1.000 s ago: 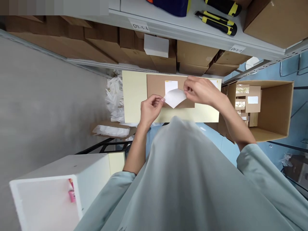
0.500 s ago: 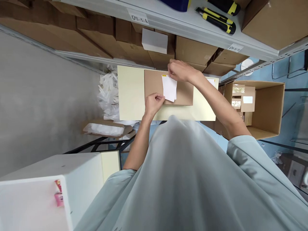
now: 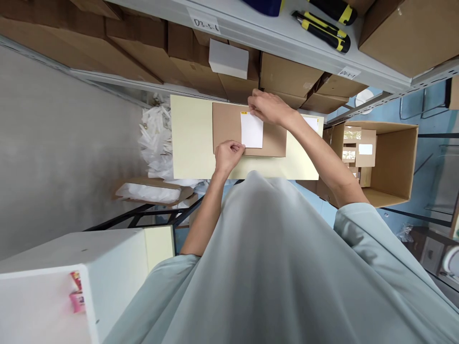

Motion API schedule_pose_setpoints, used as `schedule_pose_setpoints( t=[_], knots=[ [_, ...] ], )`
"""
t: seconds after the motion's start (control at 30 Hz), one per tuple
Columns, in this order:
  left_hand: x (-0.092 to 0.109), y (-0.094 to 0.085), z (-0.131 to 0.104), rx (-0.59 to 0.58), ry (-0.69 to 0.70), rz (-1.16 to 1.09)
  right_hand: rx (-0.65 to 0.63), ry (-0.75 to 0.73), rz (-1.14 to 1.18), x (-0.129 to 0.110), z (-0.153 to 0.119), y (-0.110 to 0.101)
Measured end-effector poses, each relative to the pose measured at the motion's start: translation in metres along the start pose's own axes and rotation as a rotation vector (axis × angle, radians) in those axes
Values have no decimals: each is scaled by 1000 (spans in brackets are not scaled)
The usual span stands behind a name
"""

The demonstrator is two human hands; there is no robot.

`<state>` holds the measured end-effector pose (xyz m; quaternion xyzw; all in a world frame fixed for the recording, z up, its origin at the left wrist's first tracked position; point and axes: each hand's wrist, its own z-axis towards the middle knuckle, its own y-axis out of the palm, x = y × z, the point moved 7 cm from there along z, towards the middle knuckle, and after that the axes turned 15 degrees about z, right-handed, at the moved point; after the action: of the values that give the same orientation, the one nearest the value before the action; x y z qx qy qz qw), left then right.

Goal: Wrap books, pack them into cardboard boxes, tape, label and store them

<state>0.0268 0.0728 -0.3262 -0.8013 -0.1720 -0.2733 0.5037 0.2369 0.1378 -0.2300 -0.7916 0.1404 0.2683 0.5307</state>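
On the pale yellow board (image 3: 191, 143) lies a brown cardboard box (image 3: 226, 122). A white label (image 3: 252, 131) with a small yellow mark at its top edge lies over the middle of the box. My left hand (image 3: 229, 156) pinches the label's near left corner, with its fingers closed. At the far right corner of the label, my right hand (image 3: 268, 106) is also closed on it, its fingertips partly hidden behind the knuckles. Another white paper (image 3: 311, 123) shows on the board, partly behind my right forearm.
A shelf (image 3: 236, 33) with utility knives (image 3: 324, 33) runs above the board. Cardboard boxes (image 3: 290, 74) stand beneath it. To the right is an open carton (image 3: 392, 162) holding smaller boxes. White plastic bags (image 3: 156, 143) and a white bin (image 3: 118, 253) are on the left.
The label now lies flatter and straighter over the box; its lower edge was skewed, with a second layer showing beneath. Both hands keep their grip, and the view has shifted slightly.
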Motion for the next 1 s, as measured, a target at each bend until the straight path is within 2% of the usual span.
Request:
schedule_pose_setpoints(
  t=[0.3,0.73,1.0],
  knots=[
    [4,-2,0,17,74,90,-5,18,7,5,-3,10],
    [4,1,1,48,50,110,39,39,-42,2,-11,15],
    [8,3,-1,97,85,162,98,21,8,19,-8,41]
  ],
)
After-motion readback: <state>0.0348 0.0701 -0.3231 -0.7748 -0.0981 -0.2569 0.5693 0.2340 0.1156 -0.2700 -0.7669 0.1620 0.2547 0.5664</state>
